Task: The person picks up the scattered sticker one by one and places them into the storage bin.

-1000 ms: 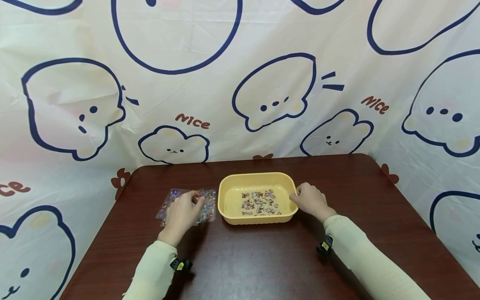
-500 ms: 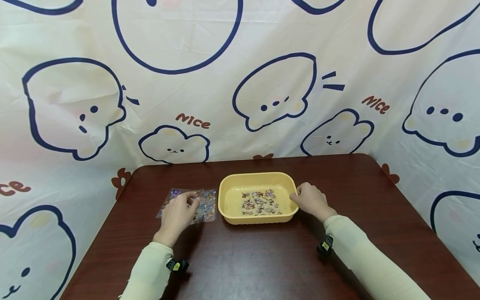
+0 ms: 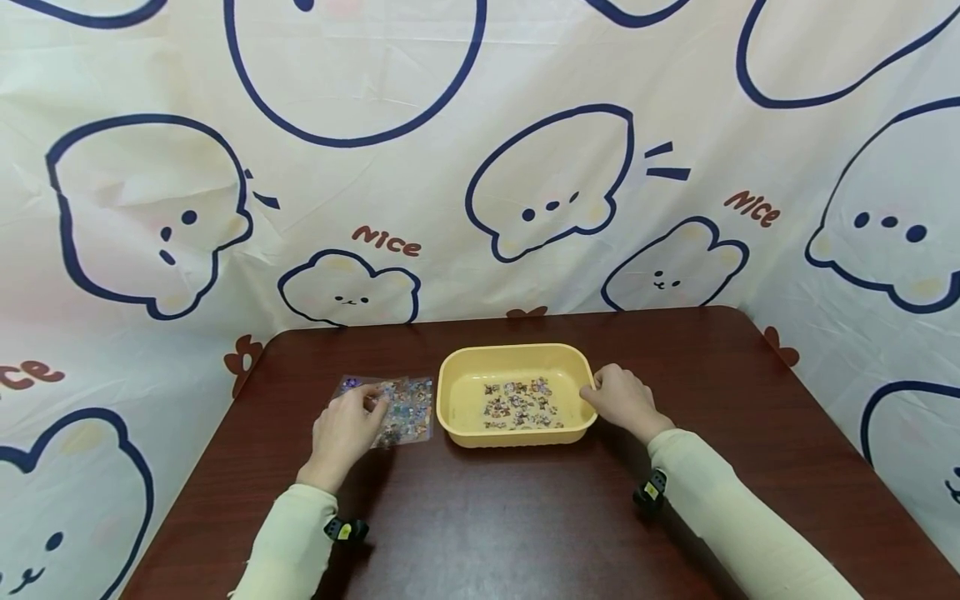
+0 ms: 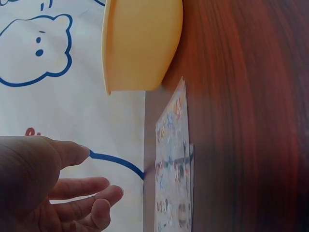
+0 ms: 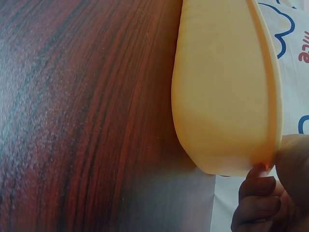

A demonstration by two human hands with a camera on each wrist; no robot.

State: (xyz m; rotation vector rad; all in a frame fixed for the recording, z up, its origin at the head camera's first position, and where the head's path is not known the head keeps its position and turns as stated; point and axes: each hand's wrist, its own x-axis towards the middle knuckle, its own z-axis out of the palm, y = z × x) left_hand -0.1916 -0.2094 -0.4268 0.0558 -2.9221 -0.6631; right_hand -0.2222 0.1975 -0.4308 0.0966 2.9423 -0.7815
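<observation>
My left hand (image 3: 343,432) hovers over clear sheets (image 3: 409,417) printed with small colourful figures, which lie on the table left of the tub. In the left wrist view, the thumb and fingers (image 4: 87,187) stand apart, loosely bent, with nothing between them; the sheets (image 4: 171,169) are beyond. A yellow plastic tub (image 3: 517,440) sits mid-table, with a patch of tiny colourful figures (image 3: 517,404) on its floor. At the tub's right end, my right hand (image 3: 626,404) pinches the rim between thumb and fingers, as the right wrist view also shows on the tub wall (image 5: 222,92).
The dark brown wooden table (image 3: 495,517) reaches back to a pale cloth backdrop (image 3: 442,200) with blue cartoon outlines, which also hangs along both sides. A small black device (image 3: 347,530) is strapped to the left wrist, another (image 3: 649,490) to the right.
My left hand has drawn back to the left and slightly toward me, uncovering more of the printed sheets. The right hand and the tub have stayed in place.
</observation>
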